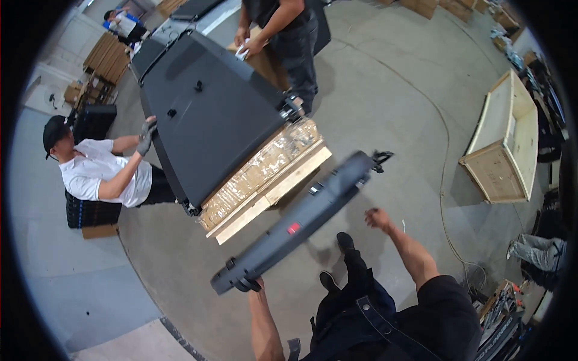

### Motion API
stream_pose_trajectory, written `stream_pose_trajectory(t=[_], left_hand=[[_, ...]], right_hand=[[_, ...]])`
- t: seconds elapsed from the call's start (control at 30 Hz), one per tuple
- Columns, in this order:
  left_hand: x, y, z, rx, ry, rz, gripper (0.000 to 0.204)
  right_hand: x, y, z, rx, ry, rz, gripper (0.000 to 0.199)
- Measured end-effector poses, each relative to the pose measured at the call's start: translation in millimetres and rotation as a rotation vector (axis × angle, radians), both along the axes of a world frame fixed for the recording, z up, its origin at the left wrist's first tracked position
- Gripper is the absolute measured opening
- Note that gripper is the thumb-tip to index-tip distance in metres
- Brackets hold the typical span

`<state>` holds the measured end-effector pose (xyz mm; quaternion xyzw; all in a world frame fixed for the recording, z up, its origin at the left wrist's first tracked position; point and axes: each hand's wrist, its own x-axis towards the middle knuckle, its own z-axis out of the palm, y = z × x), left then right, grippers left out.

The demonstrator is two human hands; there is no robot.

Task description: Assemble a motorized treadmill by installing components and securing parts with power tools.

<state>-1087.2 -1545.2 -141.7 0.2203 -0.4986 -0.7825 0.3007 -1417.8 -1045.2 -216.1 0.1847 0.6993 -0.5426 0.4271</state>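
A long, dark grey, slightly curved bar-like part [283,231] with black fittings and a small red label slants across in front of me. My left hand [257,285] grips it near its lower left end; its fingers are partly hidden behind the part. Below its far right end, my right hand [377,219] is held out in the air, apart from the part, with loosely bent fingers and nothing in them. Just beyond the part, a large dark panel [211,114] lies on a film-wrapped cardboard stack [259,171] over wooden planks [274,195].
At the left, a person in a white shirt [111,171] rests a gloved hand on the panel's edge. Another person in dark clothes [295,48] stands at its far side, handling something white. A wooden crate [490,171] stands right; a cable [442,150] crosses the floor.
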Motion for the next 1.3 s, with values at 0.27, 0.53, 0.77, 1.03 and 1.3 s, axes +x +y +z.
stream_pose_trajectory(t=[0.27, 0.53, 0.77, 1.03, 1.3], left_hand=[[-119, 3, 18, 0.414, -0.336, 0.103, 0.037], [-116, -62, 22, 0.145, -0.674, -0.207, 0.073], [78, 186, -56, -0.895, -0.690, -1.957, 0.032], [296, 546, -7, -0.589, -0.802, -2.357, 0.036], [471, 800, 168, -0.915, 0.159, -2.486, 0.034]], right_hand=[[291, 88, 26, 0.051, 0.041, -0.240, 0.027], [572, 83, 36, 0.448, -0.121, -0.541, 0.037], [742, 83, 50, 0.531, -0.060, -0.879, 0.032], [957, 96, 21, 0.297, -0.092, -1.273, 0.029], [1203, 185, 87, 0.172, -0.063, -2.207, 0.015]])
